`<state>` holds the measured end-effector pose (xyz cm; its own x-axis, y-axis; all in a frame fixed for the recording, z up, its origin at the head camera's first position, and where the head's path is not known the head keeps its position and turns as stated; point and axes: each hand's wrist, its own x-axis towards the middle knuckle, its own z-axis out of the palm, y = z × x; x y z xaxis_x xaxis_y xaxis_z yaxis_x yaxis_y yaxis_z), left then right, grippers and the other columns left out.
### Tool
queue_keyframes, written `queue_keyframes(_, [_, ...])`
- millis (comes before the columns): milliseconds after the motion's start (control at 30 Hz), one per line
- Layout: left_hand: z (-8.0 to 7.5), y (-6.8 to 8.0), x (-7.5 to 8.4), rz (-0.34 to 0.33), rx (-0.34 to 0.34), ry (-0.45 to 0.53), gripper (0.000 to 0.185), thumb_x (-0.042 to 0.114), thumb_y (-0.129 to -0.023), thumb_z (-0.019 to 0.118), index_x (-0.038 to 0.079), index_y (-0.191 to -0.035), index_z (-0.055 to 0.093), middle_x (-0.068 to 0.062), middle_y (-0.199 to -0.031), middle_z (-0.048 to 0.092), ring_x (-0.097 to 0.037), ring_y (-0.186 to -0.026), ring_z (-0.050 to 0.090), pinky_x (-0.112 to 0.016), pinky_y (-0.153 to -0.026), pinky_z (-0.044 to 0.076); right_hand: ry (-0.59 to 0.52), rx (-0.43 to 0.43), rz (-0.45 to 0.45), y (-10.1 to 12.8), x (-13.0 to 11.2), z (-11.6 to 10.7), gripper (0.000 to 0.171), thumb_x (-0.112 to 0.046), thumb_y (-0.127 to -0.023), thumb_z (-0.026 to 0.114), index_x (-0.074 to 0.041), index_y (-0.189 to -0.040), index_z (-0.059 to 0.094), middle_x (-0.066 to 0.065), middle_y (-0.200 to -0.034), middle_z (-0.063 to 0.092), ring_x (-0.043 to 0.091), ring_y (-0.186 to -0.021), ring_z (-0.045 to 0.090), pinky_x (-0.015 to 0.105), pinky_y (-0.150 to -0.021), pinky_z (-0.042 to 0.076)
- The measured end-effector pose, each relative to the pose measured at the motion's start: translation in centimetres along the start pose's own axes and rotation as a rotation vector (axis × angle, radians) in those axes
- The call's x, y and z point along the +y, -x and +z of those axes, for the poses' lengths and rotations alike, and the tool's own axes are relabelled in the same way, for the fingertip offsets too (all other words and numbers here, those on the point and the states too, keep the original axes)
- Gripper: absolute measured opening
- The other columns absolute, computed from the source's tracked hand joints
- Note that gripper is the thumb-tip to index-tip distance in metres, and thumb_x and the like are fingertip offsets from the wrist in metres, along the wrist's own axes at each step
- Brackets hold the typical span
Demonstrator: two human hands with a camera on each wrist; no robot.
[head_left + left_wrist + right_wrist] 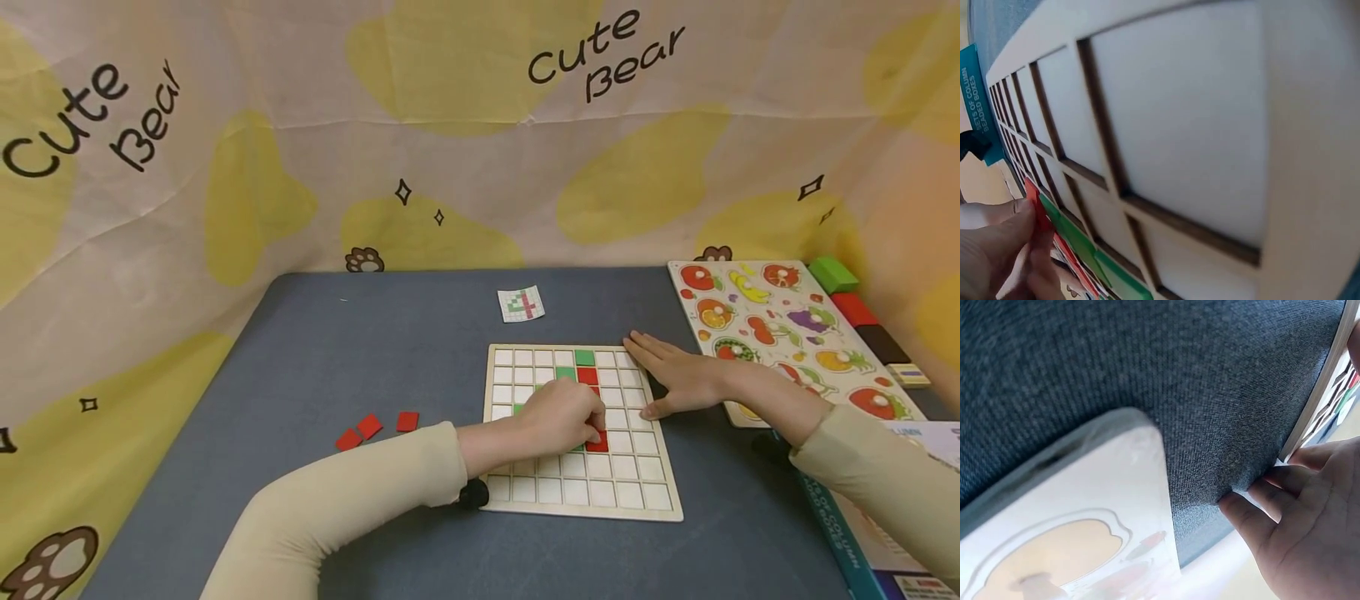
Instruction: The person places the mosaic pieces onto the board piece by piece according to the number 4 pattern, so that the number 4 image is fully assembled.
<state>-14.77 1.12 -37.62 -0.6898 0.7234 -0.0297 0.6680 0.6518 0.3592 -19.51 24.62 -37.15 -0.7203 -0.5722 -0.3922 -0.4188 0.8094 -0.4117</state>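
On dark blue-grey fabric-covered desk (360, 350): white wooden grid board with square cells (637, 487), centre-right of surface. Several cells filled with flat green square tiles (584, 357) and flat red square tiles (588, 376), clustered upper-middle and centre of board.

Left hand (558, 417) over middle of board, fingers curled, pinching flat red square tile at board level; left wrist view confirms fingers (997, 237) clamped on red tile edge, next to green tiles already seated. Cream long sleeve (337, 500) on forearm.

Right hand (675, 375) flat on board's right edge, fingers straight and slightly apart, pressing down on frame and desk. Right wrist view: fingers (1260, 519) touching board edge where it meets fabric.

Three loose red square tiles (375, 427) lying on desk left of board, well apart from it. Small square pattern card with green-and-red grid print (521, 303) just beyond far edge of board.

Right of board: white fruit-picture peg puzzle board (780, 333), near the right hand. Beyond that, stacked green, red and black blocks (855, 308) at right desk edge. Teal-edged box with printed text (862, 533) at near right corner.

Backdrop: cream cloth (300, 125) with yellow blobs, paw prints, "Cute Bear" lettering, wrapped round three sides of desk.
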Motion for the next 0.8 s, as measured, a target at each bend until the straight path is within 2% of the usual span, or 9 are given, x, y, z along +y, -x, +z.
queue_keyframes(100, [0.0,0.4,0.0,-0.01,0.002,-0.025,0.006,0.02,-0.084,0.078,0.021,-0.088,0.082,0.012,-0.085,0.075,0.0,-0.079,0.063,-0.012,-0.059,0.043,0.001,-0.003,0.0,-0.1,-0.1,0.1,0.114,-0.049,-0.081,0.075,0.005,-0.156,0.007,0.032,-0.163,0.001,0.054,-0.149,0.003,0.072,-0.115,0.012])
queue_keyframes(200, [-0.5,0.9,-0.1,-0.021,0.012,-0.013,0.017,0.024,-0.086,0.077,0.023,-0.102,0.08,0.008,-0.094,0.072,-0.002,-0.08,0.059,-0.012,-0.057,0.04,0.004,-0.007,0.007,-0.2,-0.2,0.1,0.114,-0.049,-0.081,0.075,0.005,-0.156,0.008,0.031,-0.163,0.001,0.054,-0.149,0.003,0.072,-0.115,0.012])
queue_keyframes(267, [-1.5,1.3,-0.4,-0.035,0.02,0.019,0.028,0.027,-0.087,0.076,0.023,-0.114,0.076,0.003,-0.099,0.067,-0.005,-0.078,0.054,-0.014,-0.057,0.038,0.009,-0.007,0.011,-0.2,-0.2,0.1,0.114,-0.049,-0.081,0.075,0.005,-0.156,0.008,0.031,-0.163,0.001,0.054,-0.149,0.003,0.073,-0.114,0.012])
queue_keyframes(367, [-3.8,2.0,-1.6,-0.051,0.036,0.097,0.037,0.027,-0.089,0.074,0.021,-0.125,0.07,-0.002,-0.103,0.066,-0.009,-0.077,0.052,-0.017,-0.062,0.04,0.007,-0.008,0.014,-0.2,-0.3,0.0,0.114,-0.049,-0.081,0.075,0.005,-0.156,0.007,0.031,-0.163,0.001,0.054,-0.149,0.003,0.073,-0.115,0.013])
queue_keyframes(433, [-5.5,3.0,-3.1,-0.05,0.04,0.155,0.038,0.023,-0.089,0.073,0.017,-0.127,0.068,-0.006,-0.104,0.067,-0.011,-0.075,0.053,-0.019,-0.065,0.041,0.001,-0.009,0.01,-0.2,-0.3,0.0,0.114,-0.048,-0.081,0.075,0.005,-0.156,0.007,0.032,-0.163,0.001,0.055,-0.149,0.003,0.073,-0.115,0.013])
queue_keyframes(567, [-8.2,5.9,-7.4,-0.051,-0.001,0.211,0.032,0.019,-0.09,0.073,0.012,-0.121,0.071,-0.01,-0.105,0.068,-0.01,-0.07,0.054,-0.021,-0.065,0.044,-0.012,-0.014,0.004,-0.1,-0.4,0.0,0.114,-0.047,-0.082,0.075,0.005,-0.156,0.007,0.032,-0.163,0.0,0.055,-0.149,0.003,0.072,-0.115,0.013])
queue_keyframes(667, [-9.1,8.7,-11.1,-0.093,-0.067,0.234,0.032,0.02,-0.089,0.074,0.012,-0.119,0.072,-0.012,-0.11,0.068,-0.008,-0.075,0.057,-0.022,-0.067,0.047,-0.012,-0.016,0.011,-0.1,-0.4,0.0,0.114,-0.049,-0.082,0.074,0.005,-0.156,0.006,0.031,-0.163,0.0,0.054,-0.149,0.002,0.072,-0.115,0.013])
queue_keyframes(800, [-9.2,12.3,-15.1,-0.159,-0.147,0.261,0.035,0.022,-0.084,0.078,0.014,-0.117,0.072,-0.01,-0.111,0.067,-0.011,-0.082,0.058,-0.024,-0.071,0.048,-0.006,-0.016,0.018,-0.1,-0.3,0.0,0.115,-0.05,-0.082,0.074,0.005,-0.156,0.006,0.031,-0.163,-0.001,0.054,-0.149,0.002,0.071,-0.116,0.013])
